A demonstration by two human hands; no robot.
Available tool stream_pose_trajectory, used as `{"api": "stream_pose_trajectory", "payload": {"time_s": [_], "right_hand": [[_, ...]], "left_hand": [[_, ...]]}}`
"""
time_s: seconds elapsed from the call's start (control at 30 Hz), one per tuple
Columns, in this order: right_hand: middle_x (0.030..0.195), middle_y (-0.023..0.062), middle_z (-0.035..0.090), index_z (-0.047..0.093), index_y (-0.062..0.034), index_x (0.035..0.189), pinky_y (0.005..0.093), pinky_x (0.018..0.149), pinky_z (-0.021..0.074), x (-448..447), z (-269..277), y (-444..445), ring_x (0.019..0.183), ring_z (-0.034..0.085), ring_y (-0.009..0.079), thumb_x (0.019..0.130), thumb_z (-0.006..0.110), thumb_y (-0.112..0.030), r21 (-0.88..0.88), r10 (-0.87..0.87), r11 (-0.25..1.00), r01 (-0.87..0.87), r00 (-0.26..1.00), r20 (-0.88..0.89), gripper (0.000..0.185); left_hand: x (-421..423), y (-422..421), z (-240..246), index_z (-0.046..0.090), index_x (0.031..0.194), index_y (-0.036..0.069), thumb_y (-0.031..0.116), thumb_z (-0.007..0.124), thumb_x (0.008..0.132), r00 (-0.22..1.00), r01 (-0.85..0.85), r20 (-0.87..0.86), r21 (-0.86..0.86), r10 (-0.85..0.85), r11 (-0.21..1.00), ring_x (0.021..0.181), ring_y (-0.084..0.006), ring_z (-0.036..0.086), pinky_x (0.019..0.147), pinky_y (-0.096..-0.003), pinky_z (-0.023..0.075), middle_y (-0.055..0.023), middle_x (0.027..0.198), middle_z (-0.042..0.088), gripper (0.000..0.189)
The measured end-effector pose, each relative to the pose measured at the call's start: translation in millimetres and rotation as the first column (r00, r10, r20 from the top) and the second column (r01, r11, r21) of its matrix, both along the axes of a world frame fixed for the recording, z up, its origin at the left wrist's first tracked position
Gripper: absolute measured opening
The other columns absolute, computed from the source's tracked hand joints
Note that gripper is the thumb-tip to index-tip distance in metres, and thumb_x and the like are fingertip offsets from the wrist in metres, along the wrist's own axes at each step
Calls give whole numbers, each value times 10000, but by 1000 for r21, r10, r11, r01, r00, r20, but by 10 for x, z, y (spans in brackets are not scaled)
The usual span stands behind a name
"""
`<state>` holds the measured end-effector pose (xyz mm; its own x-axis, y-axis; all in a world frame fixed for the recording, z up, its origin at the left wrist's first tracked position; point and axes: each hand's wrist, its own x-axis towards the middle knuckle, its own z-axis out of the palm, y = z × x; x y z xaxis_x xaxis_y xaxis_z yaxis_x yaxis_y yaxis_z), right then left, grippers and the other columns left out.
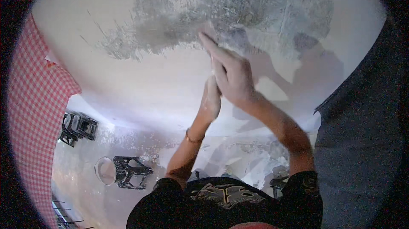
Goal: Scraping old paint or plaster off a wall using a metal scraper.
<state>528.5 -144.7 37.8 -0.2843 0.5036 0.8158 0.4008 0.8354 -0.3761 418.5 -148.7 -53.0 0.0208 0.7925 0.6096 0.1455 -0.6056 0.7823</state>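
Note:
Before me rises a pale wall [143, 75] with a rough grey patch [249, 2] across its upper part. My right hand [235, 72] is raised in front of the wall, its index finger stretched up and left towards the lower edge of the patch. Close below it, my left hand [212, 96] is upright, its fingers partly hidden behind the right hand. Something thin and pale, blurred, shows near the fingertips; I cannot tell what it is or which hand holds it. White powder or paste marks the left hand.
A black plastic stool [132, 172] with a round pale container [105, 171] stands lower left on a white-spattered floor. More black stools [80, 126] are farther left. Red checked cloth [35, 101] hangs left, dark cloth [361, 133] right. Shadows fall on the wall.

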Motion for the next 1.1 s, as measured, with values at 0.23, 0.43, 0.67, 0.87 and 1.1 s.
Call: {"api": "stream_pose_trajectory", "payload": {"time_s": [0.23,0.43,0.67,0.87,1.1], "right_hand": [[1004,161,658,487,6,1377,417,862,479,-74,-119,157,1046,589,327,904,551,-94,88,-51,995,40,991,124,488],[1325,169,541,443,-103,1429,437,1048,417,-138,307,835,1268,494,326,849,664,-323,548,-427,821,159,808,405,658],[1391,175,511,566,53,1247,447,1103,392,-297,290,1678,1313,475,310,850,609,-217,709,-428,677,-197,678,598,482],[1349,182,552,564,50,1250,456,1076,419,-295,393,1640,1261,532,325,878,588,-230,692,-383,716,-91,778,498,466],[1369,197,532,570,20,1259,460,1054,438,-196,244,1696,1284,513,331,902,598,-274,514,-171,817,-260,743,647,464]], "left_hand": [[-285,-94,383,555,1010,-4,276,433,1037,970,176,225,-379,-94,909,472,-67,465,422,-231,363,-12,648,533,307],[-684,446,629,554,857,31,344,391,1050,995,30,101,-366,7,930,401,-47,377,376,-221,289,26,525,442,401],[-818,1196,457,463,702,58,347,372,1055,991,-66,-106,135,80,989,426,-63,336,397,-249,286,27,531,386,465],[-852,1177,842,501,729,16,329,401,1047,993,116,25,-179,-113,977,494,-79,364,466,-261,310,3,560,415,457],[-874,943,719,620,985,-35,255,464,1028,996,86,14,-333,-86,939,550,-82,410,505,-272,343,-23,594,448,332]]}}
